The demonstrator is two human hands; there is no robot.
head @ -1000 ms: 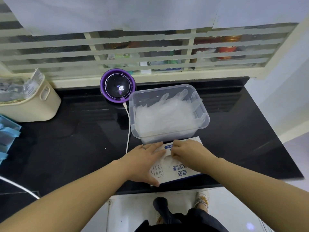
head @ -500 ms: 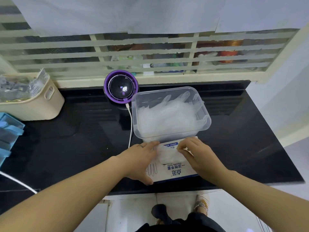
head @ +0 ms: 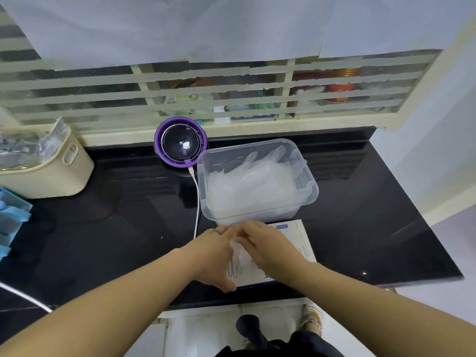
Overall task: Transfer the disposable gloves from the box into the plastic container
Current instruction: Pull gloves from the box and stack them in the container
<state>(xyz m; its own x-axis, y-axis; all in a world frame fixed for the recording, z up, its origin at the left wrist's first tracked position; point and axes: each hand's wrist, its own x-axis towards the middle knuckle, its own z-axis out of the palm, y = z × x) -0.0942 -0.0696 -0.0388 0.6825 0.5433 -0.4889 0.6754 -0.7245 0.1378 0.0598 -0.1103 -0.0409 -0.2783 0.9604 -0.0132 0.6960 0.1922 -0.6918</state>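
A white glove box (head: 298, 243) with blue print lies flat near the front edge of the black counter. Just behind it stands a clear plastic container (head: 307, 185) holding a heap of translucent gloves (head: 249, 186). My left hand (head: 211, 256) presses on the box's left side. My right hand (head: 268, 246) pinches a bunch of clear gloves (head: 240, 255) coming out of the box's opening, between the two hands.
A purple round device (head: 180, 141) with a white cable (head: 197, 202) stands behind the container's left corner. A beige bin (head: 51, 171) and a blue tray (head: 10, 215) sit at the left. The counter's front edge runs just below the box.
My right hand has closed in on the box opening and drawn a bunch of gloves up from it. The left hand stays pressed on the box.
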